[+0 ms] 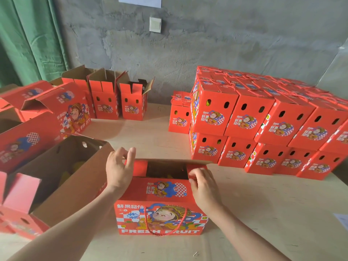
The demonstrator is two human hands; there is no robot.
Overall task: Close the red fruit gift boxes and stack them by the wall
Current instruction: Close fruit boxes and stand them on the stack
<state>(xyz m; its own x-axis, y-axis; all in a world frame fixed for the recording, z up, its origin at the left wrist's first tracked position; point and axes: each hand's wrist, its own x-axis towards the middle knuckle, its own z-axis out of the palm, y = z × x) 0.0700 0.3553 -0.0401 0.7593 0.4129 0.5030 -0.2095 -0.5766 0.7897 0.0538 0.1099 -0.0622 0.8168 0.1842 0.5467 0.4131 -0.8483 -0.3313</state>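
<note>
"Why both hands up top?"

"Left hand pinches the far flap to draw it over, I'd say; right hand curls its fingers on the near flap. The box sits before the person, well apart from the stack by the wall."

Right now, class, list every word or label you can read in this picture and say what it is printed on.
"FRESH FRUIT": front of the near box.
"鲜果", then two stylised characters I cannot read: same front, top left.
"GOOD": stacked boxes, small, above the cartoon.
Wall paper: nothing legible.
</note>
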